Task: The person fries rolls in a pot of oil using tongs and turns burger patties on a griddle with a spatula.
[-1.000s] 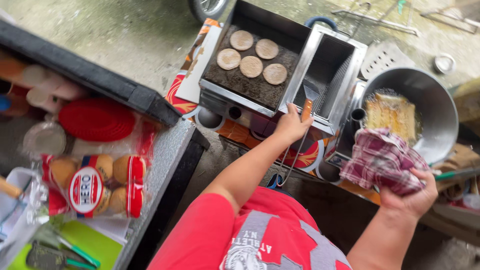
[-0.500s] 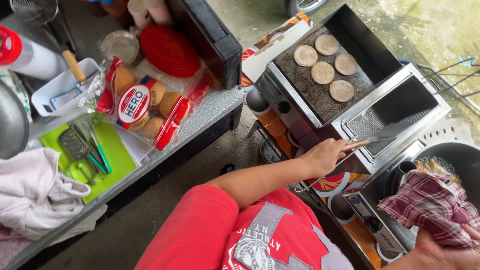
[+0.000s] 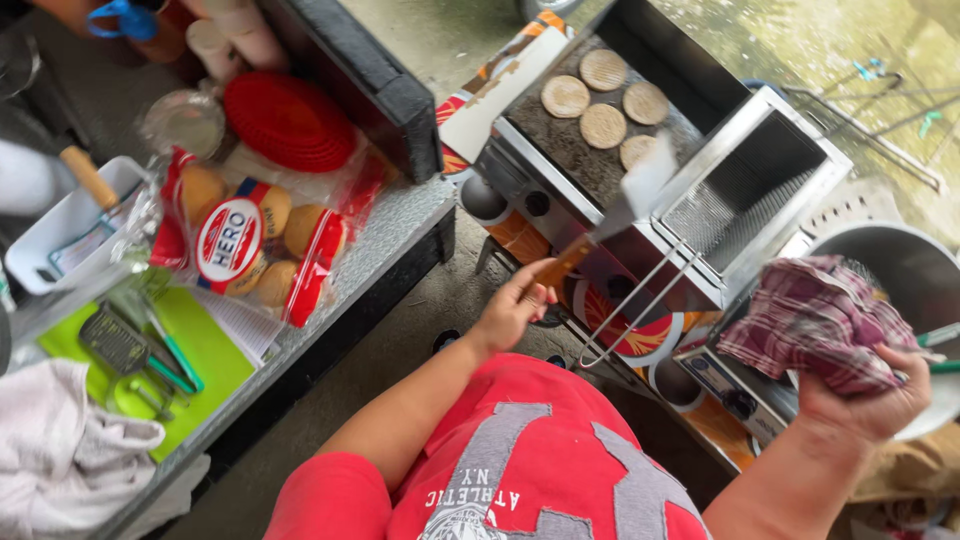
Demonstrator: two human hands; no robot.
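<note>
- At left-centre we saw a clear plastic bag of round buns (image 3: pixel 250 245) lying on the grey counter, none taken out.
- Mid-frame, our left hand (image 3: pixel 515 310) gripped the wooden-handled metal spatula (image 3: pixel 600 235), with its blade over the black griddle's (image 3: pixel 560 160) edge.
- Five round tan patties (image 3: pixel 604 125) lay there, none lifted.
- At right, our right hand (image 3: pixel 870 400) clenched a plaid cloth (image 3: pixel 815 320).

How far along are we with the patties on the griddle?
Done: five patties lie on the griddle, tops pale brown. In hand: the left hand holds a spatula raised near them; the right hand grips a checked cloth. Left: none lifted off; undersides hidden.
</note>
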